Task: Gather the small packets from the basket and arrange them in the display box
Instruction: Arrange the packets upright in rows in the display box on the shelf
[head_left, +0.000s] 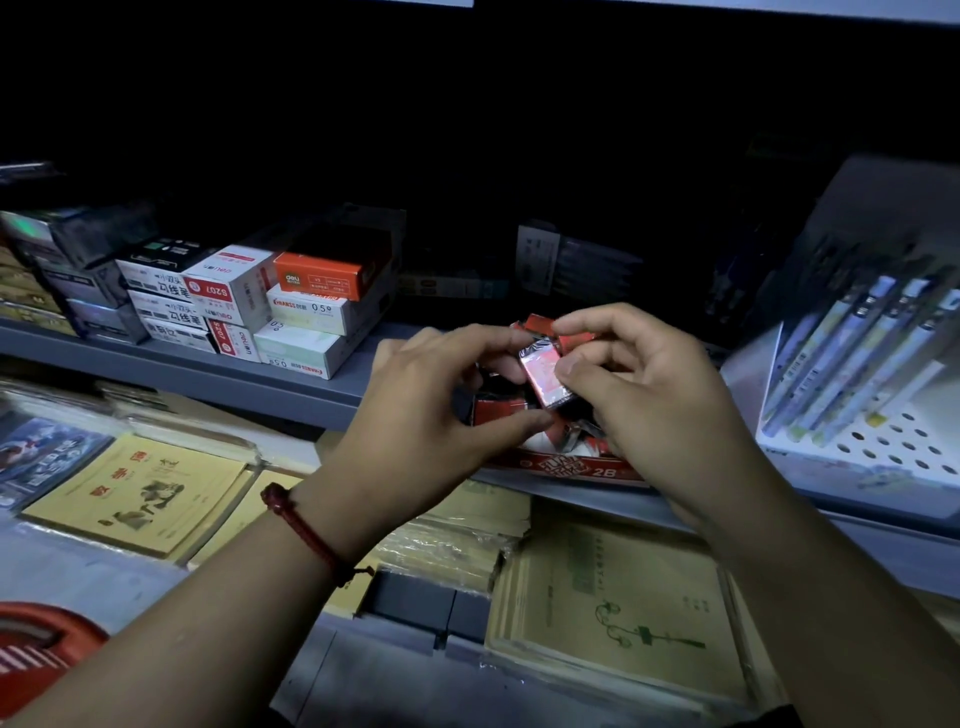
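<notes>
A red display box (566, 466) sits at the front edge of the grey shelf (270, 374), holding several small red and silver packets (498, 408). Above it both my hands work on the packets. My right hand (639, 384) pinches a shiny pink-silver packet (543, 376) between thumb and fingers, with a red packet (537, 325) under its forefinger. My left hand (431, 410) curls around the packets from the left, thumb tip touching those in the box. A red basket (36, 654) shows at the bottom left corner, its contents hidden.
Stacked white and orange stationery boxes (291, 306) stand on the shelf to the left. A white perforated rack of pens (872, 374) stands at the right. Yellow exercise books (140, 493) and green-printed books (623, 613) lie on the lower shelf under my arms.
</notes>
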